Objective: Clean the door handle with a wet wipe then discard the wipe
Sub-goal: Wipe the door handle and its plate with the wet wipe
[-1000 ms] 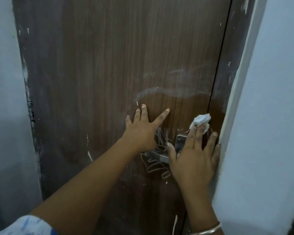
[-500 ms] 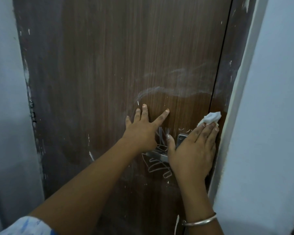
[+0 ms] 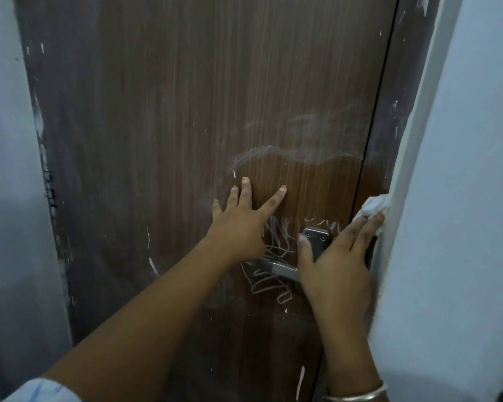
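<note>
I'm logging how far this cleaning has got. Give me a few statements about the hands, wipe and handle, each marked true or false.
1. The left hand lies flat on the door, fingers spread. True.
2. The wipe is lying on the handle. False: the right hand presses it under straight fingers beside the wall, above and to the right of the handle.
3. The right wrist wears a bangle. True.
4. The door around the handle is unmarked. False: white scribbles run around it.
</note>
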### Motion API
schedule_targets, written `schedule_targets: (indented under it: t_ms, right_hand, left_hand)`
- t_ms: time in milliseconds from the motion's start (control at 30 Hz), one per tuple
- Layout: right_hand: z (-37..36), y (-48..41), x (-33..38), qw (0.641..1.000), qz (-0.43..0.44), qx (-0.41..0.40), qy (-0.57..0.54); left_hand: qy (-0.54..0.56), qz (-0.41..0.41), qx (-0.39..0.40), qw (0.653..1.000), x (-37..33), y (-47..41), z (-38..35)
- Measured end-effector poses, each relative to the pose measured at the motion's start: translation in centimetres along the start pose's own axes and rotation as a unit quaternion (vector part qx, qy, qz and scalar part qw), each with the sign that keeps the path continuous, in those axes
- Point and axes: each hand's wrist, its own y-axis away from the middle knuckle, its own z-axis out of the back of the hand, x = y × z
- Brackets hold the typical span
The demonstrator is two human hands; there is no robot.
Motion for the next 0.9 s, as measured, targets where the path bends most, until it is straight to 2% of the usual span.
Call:
schedule_targets:
  t_ms: [367,533,633,733,833,900]
  right_hand:
    - [-0.2,0.9,-0.6,0.999,0.02,0.002,-0.043]
    - [-0.5,1.0,-1.2,0.999,0.033,-0.005,-0.028]
    - [-0.9,1.4,-1.2,0.998,0.011,-0.005,-0.055]
    - [-1.1,0.9,-0.6,0.995,0.033,0.002,-0.093]
    - [-1.1,1.0,-0.8,0.995,0.078,0.029,-0.052]
    - [-1.1,1.1,-1.2,0.997,0.077,0.02,-0.024]
  left_hand:
    - [0.005,-0.003,0.004,1.0,-0.1,0.2,0.1]
    - [0.001,-0.001,0.008,1.0,-0.1,0.2,0.3]
    - [-0.001,-0.001,0.008,1.0,-0.1,0.2,0.4]
    - [-0.004,-0.002,0.007,1.0,-0.1,0.3,0.4]
    - [-0.002,0.001,0.006,1.0,-0.2,0.2,0.2]
    - [0.0,0.004,0.004,1.0,-0.1,0.2,0.1]
